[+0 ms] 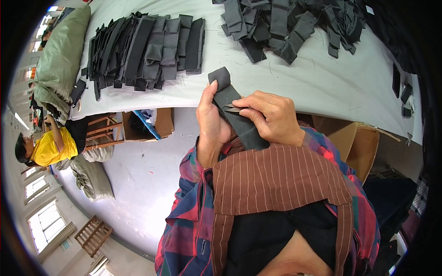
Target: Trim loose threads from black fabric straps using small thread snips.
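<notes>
At the table (177, 97)'s near edge, the left hand (214, 120) clasps a dark strip (240, 122) while the right hand (275, 116) grips snips (234, 109) at its surface. Seemingly light, soft and foldable, it would best be held taut by its edges.

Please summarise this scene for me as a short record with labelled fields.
Left hand: holds a dark grey fabric strip, thumb at its folded upper end
Right hand: grips a small pointed metal tool, tips over the strip; exact type unclear
Work surface: white-covered table
Table, left: row of similar strips laid side by side
Table, right: jumbled heap of dark pieces
Background, left: person in a yellow shirt; large pale green sack
</notes>
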A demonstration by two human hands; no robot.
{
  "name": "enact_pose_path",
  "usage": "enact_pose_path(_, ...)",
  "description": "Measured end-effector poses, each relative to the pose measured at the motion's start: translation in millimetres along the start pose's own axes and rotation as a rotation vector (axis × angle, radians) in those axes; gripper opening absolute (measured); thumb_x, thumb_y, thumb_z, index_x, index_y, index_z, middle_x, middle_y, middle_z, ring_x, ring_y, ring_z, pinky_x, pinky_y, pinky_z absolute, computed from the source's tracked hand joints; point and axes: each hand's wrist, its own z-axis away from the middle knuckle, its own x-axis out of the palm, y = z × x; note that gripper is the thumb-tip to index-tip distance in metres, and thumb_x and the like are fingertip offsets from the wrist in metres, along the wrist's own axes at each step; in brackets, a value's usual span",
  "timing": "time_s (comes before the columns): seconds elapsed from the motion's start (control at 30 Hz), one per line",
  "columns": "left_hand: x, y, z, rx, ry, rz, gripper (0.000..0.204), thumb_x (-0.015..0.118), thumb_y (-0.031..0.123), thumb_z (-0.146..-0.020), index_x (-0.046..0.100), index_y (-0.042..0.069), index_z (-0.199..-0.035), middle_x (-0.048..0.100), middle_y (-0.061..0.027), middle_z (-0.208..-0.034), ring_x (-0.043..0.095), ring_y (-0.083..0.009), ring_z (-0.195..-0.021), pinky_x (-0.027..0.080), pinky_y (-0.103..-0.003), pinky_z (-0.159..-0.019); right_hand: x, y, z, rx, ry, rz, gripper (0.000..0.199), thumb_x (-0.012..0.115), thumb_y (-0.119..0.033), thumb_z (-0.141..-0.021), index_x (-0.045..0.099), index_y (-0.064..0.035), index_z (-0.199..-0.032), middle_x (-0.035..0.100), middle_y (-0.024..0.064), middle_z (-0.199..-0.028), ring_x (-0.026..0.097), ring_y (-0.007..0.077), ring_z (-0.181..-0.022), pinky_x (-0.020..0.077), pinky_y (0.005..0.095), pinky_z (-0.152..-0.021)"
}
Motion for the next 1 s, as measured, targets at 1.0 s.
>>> enact_pose_path(1.0,7,7,20,-0.067,-0.354,-0.217,0.075,0.060,0.015,-0.089,0.016,0.011,-0.149,0.048,-0.0087,-0.126,0.050,-0.0214,-0.115,0.046,-0.042,-0.096,-23,30,-31,0.306,-0.063,-0.358,0.023,0.074,-0.018,-0.077,0.064,-0.0048,-0.094,0.060,0.0040,-0.075,0.050,0.0128,-0.065,0.0431,0.0249,-0.064)
